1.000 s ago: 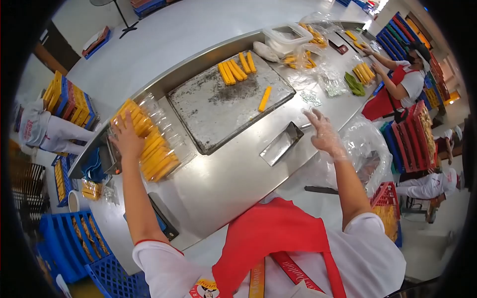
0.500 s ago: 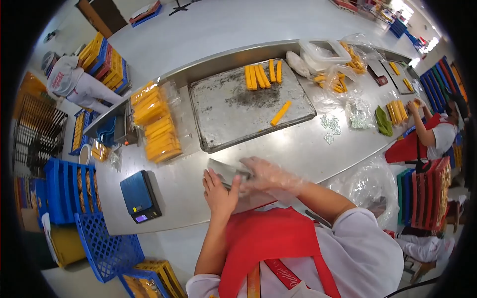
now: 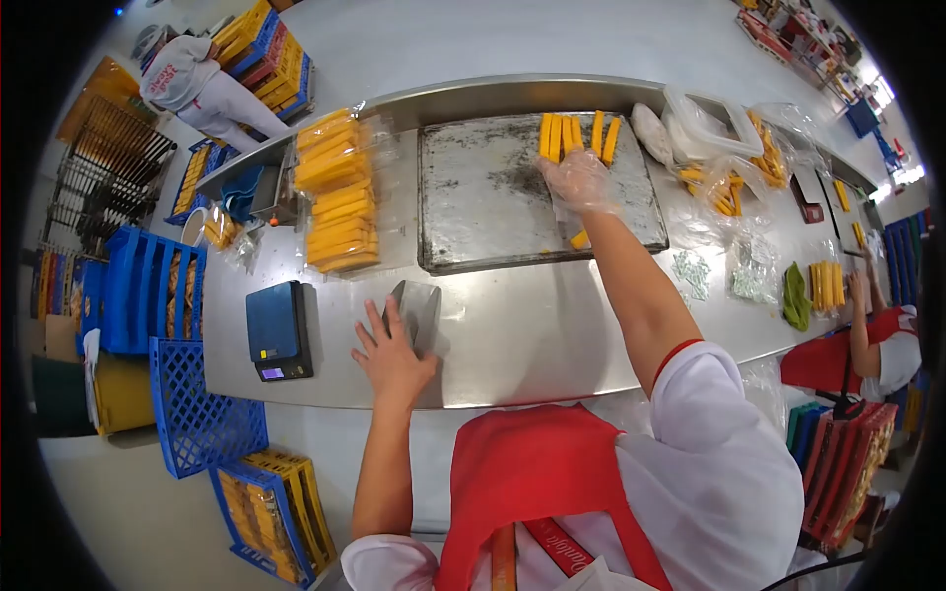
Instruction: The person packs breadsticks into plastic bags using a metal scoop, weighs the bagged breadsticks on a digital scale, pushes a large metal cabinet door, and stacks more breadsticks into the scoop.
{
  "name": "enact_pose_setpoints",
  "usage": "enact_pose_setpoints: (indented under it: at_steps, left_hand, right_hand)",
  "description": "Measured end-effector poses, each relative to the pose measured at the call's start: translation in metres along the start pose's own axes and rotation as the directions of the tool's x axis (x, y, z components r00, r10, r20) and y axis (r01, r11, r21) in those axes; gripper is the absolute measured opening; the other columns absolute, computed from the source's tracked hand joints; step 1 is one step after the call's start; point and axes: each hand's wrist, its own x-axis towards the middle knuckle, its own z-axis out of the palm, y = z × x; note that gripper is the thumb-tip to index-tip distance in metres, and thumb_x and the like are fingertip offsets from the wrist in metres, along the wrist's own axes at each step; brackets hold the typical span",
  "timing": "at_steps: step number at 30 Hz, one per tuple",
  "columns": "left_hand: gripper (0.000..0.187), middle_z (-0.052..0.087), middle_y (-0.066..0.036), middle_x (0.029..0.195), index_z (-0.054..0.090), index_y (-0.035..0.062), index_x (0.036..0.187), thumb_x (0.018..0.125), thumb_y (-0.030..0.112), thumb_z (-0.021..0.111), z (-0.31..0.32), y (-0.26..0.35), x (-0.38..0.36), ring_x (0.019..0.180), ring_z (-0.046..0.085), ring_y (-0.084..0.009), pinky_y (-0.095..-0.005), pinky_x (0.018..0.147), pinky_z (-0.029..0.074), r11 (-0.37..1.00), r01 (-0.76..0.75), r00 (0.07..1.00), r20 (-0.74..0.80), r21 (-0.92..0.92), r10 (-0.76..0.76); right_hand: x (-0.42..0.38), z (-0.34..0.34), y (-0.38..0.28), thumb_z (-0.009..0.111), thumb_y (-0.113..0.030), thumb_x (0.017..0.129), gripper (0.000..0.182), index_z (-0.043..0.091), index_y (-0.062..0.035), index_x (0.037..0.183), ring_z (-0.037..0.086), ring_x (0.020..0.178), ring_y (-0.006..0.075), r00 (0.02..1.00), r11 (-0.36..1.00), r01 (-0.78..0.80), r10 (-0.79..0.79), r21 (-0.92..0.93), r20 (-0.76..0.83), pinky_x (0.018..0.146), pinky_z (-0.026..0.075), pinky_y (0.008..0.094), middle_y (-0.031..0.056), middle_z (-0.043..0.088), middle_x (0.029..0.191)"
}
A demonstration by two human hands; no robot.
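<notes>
On the steel table, my left hand lies with its fingers spread, beside and touching a grey angled metal piece. My right hand, in a clear plastic glove, reaches over the worn metal tray. Its fingers are apart at the lower ends of several yellow sticks, partly covering them; no stick is visibly lifted. Another yellow stick lies lower on the tray, partly hidden by my right wrist.
Left of the tray are bagged yellow sticks and a digital scale. To the right stand a clear plastic tub, loose small packets and a green cloth. A co-worker works at the right end; another person stands beyond.
My right hand has left the metal piece and stretched forward to the sticks on the tray. My left hand has moved left with the metal piece, and its fingers have spread.
</notes>
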Motion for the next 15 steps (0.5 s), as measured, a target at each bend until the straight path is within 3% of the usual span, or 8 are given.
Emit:
enact_pose_setpoints:
  at_steps: [3, 5, 7, 9, 10, 11, 14, 15]
  left_hand:
    - [0.110, 0.016, -0.018, 0.164, 0.017, 0.0037, 0.157, 0.071, 0.039, 0.077, 0.021, 0.004, -0.009, 0.144, 0.024, -0.0499, -0.0698, 0.108, 0.026, 0.988, 0.118, 0.987, -0.097, -0.102, -0.128]
    - [0.109, 0.020, -0.017, 0.163, 0.019, 0.0035, 0.156, 0.072, 0.042, 0.077, 0.042, -0.002, -0.007, 0.141, 0.029, -0.0480, -0.0666, 0.107, 0.029, 0.995, 0.078, 0.978, -0.188, -0.060, -0.088]
    - [0.107, 0.024, -0.017, 0.162, 0.022, 0.0033, 0.156, 0.073, 0.044, 0.077, 0.052, -0.010, -0.004, 0.137, 0.035, -0.0461, -0.0635, 0.105, 0.032, 0.999, 0.040, 0.962, -0.269, -0.018, -0.043]
    - [0.103, 0.037, -0.014, 0.156, 0.028, 0.0054, 0.154, 0.073, 0.043, 0.078, 0.052, -0.026, 0.001, 0.126, 0.046, -0.0391, -0.0548, 0.100, 0.037, 0.979, -0.204, 0.919, -0.344, 0.004, 0.193]
    - [0.103, 0.037, -0.014, 0.156, 0.028, 0.0054, 0.154, 0.073, 0.043, 0.078, 0.049, -0.035, 0.005, 0.126, 0.046, -0.0391, -0.0548, 0.100, 0.037, 0.979, -0.202, 0.919, -0.344, 0.003, 0.191]
    - [0.102, 0.041, -0.012, 0.152, 0.030, 0.0070, 0.154, 0.072, 0.042, 0.080, 0.046, -0.044, 0.009, 0.120, 0.048, -0.0363, -0.0522, 0.098, 0.038, 0.950, -0.311, 0.906, -0.306, -0.007, 0.294]
    - [0.098, 0.047, -0.009, 0.147, 0.034, 0.0100, 0.152, 0.070, 0.037, 0.082, 0.036, -0.051, 0.020, 0.112, 0.052, -0.0322, -0.0484, 0.095, 0.039, 0.872, -0.490, 0.846, -0.256, -0.021, 0.469]
    - [0.097, 0.048, -0.007, 0.146, 0.036, 0.0114, 0.151, 0.070, 0.035, 0.083, 0.032, -0.050, 0.023, 0.109, 0.053, -0.0310, -0.0471, 0.094, 0.040, 0.827, -0.562, 0.805, -0.243, -0.020, 0.541]
  right_hand:
    - [0.015, 0.012, -0.010, 0.066, -0.059, 0.082, 0.075, 0.062, 0.0074, 0.117, 0.064, 0.110, 0.0387, 0.998, 0.995, -0.067, 0.065, -0.080, -0.025, 0.093, 0.053, 0.0447, 0.0270, 0.061, 0.122]
    - [0.019, 0.018, -0.015, 0.066, -0.061, 0.082, 0.075, 0.063, 0.0058, 0.117, 0.064, 0.112, 0.0393, 0.995, 0.990, -0.093, 0.090, -0.103, -0.033, 0.093, 0.052, 0.0459, 0.0274, 0.060, 0.125]
    - [0.020, 0.023, -0.020, 0.068, -0.055, 0.082, 0.073, 0.061, 0.0070, 0.120, 0.060, 0.117, 0.0373, 0.997, 0.986, -0.074, 0.070, -0.149, -0.033, 0.094, 0.051, 0.0456, 0.0219, 0.058, 0.122]
    - [0.021, 0.021, -0.020, 0.068, -0.052, 0.082, 0.069, 0.062, 0.0057, 0.120, 0.059, 0.118, 0.0382, 0.994, 0.983, -0.098, 0.090, -0.155, -0.058, 0.093, 0.052, 0.0462, 0.0220, 0.058, 0.123]
    - [0.022, 0.019, -0.019, 0.068, -0.048, 0.083, 0.064, 0.062, 0.0043, 0.119, 0.059, 0.119, 0.0390, 0.990, 0.979, -0.123, 0.110, -0.164, -0.088, 0.092, 0.052, 0.0467, 0.0221, 0.058, 0.125]
    - [0.024, 0.018, -0.018, 0.068, -0.048, 0.083, 0.064, 0.062, 0.0043, 0.119, 0.059, 0.119, 0.0390, 0.990, 0.979, -0.120, 0.107, -0.164, -0.087, 0.092, 0.052, 0.0467, 0.0221, 0.058, 0.125]
    - [0.028, 0.014, -0.012, 0.067, -0.037, 0.081, 0.054, 0.063, 0.0015, 0.119, 0.060, 0.118, 0.0359, 0.996, 0.983, -0.090, 0.084, -0.158, -0.043, 0.092, 0.053, 0.0454, 0.0224, 0.060, 0.125]
    - [0.026, 0.010, -0.010, 0.068, -0.034, 0.080, 0.052, 0.062, 0.0006, 0.119, 0.062, 0.115, 0.0365, 0.996, 0.991, -0.064, 0.071, -0.116, 0.056, 0.094, 0.052, 0.0452, 0.0223, 0.063, 0.122]
